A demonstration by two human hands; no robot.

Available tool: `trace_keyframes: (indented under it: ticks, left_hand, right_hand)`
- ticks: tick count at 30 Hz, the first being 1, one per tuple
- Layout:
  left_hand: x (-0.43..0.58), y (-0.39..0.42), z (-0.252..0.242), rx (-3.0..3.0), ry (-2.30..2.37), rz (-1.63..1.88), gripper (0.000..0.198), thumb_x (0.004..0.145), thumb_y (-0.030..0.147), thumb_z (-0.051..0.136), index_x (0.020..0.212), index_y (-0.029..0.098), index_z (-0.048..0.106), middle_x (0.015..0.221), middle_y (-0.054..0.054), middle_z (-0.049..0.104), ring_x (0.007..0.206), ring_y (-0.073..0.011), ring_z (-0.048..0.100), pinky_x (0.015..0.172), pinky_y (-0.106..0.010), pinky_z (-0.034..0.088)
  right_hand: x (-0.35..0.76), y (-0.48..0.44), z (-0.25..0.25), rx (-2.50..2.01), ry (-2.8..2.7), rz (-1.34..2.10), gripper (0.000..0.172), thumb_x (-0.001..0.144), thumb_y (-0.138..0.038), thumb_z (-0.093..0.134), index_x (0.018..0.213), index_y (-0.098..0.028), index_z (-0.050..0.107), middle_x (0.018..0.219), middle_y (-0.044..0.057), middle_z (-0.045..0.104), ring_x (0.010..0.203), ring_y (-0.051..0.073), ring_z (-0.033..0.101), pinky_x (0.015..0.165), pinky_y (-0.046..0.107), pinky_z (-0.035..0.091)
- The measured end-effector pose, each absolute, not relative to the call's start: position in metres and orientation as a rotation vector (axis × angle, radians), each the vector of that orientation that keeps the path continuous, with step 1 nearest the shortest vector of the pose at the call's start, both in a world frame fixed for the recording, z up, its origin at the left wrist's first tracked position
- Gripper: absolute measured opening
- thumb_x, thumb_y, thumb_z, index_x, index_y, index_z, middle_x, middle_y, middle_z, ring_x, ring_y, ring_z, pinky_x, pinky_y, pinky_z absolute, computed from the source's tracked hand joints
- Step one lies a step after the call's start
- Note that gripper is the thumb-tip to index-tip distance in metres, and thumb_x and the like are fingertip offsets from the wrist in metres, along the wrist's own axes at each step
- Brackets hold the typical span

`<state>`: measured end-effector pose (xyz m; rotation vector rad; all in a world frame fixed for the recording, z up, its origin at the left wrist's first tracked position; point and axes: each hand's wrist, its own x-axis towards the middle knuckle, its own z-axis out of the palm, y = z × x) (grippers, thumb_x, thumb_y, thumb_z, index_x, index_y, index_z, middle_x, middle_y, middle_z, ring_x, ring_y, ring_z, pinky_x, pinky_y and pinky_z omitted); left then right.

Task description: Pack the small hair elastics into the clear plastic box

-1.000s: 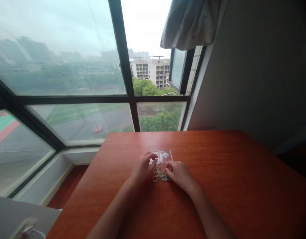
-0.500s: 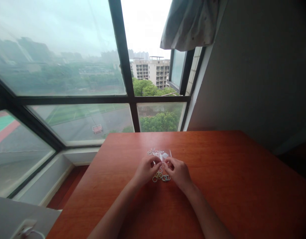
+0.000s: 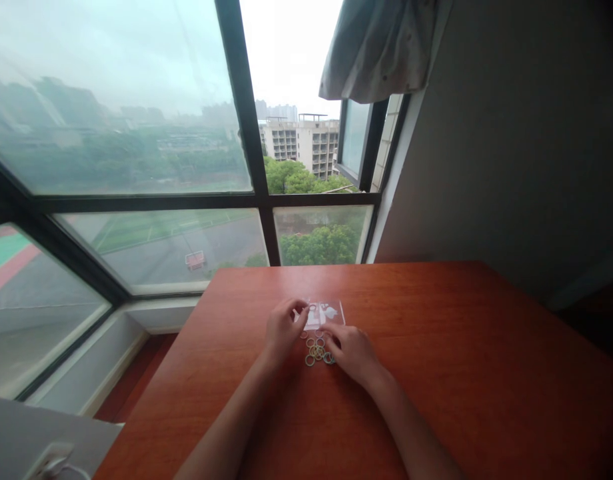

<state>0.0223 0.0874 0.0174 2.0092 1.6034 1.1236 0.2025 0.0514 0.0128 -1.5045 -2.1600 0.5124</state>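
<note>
While my left hand (image 3: 285, 328) and right hand (image 3: 354, 349) sit curled, thin yellow and pale-green rings (image 3: 316, 351) lie clustered between them; whether either grips one, I cannot tell.

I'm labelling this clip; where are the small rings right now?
In the head view, the small rings lie on the table below the picture's centre, mostly between the left hand and right hand, nearer the person than the clear plastic.

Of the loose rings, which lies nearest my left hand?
The pinkish ring just beneath your left hand in the picture; the other loose rings all sit farther right.
</note>
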Motion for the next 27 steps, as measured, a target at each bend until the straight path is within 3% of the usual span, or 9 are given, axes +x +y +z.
trace_keyframes:
  ticks: [4,11,17,27]
  left_hand:
    - [0.019,0.098,0.01,2.06,1.682,1.058,0.016,0.085,0.028,0.054,0.088,0.019,0.067,0.081,-0.002,0.064,0.067,-0.0133,0.055,0.062,-0.023,0.041]
    - [0.016,0.094,0.01,2.112,1.669,1.036,0.018,0.086,0.025,0.053,0.095,0.02,0.067,0.085,-0.003,0.064,0.065,-0.0127,0.055,0.062,-0.023,0.04]
    - [0.01,0.085,0.018,2.145,1.604,1.01,0.016,0.084,0.02,0.052,0.091,0.019,0.067,0.087,-0.002,0.064,0.064,-0.0117,0.055,0.061,-0.022,0.04]
    - [0.012,0.075,0.024,2.198,1.436,0.922,0.013,0.084,0.02,0.053,0.084,0.018,0.066,0.082,-0.002,0.065,0.065,-0.012,0.054,0.061,-0.022,0.04]
  right_hand:
    - [0.2,0.049,0.015,-1.552,-2.27,0.496,0.026,0.091,-0.026,0.046,0.102,-0.031,0.069,0.098,0.0,0.073,0.085,0.017,0.066,0.067,0.023,0.037]
    - [0.207,0.052,0.016,-1.714,-2.237,0.454,0.025,0.09,-0.034,0.049,0.078,-0.024,0.069,0.078,0.002,0.072,0.073,0.017,0.064,0.059,0.024,0.031]
    - [0.214,0.055,0.013,-1.779,-2.173,0.478,0.013,0.085,-0.03,0.056,0.09,-0.026,0.068,0.081,0.001,0.073,0.075,0.017,0.065,0.059,0.024,0.031]
    - [0.212,0.056,0.011,-1.827,-2.212,0.465,0.012,0.084,-0.028,0.055,0.08,-0.023,0.066,0.079,0.003,0.072,0.074,0.018,0.065,0.057,0.024,0.028]
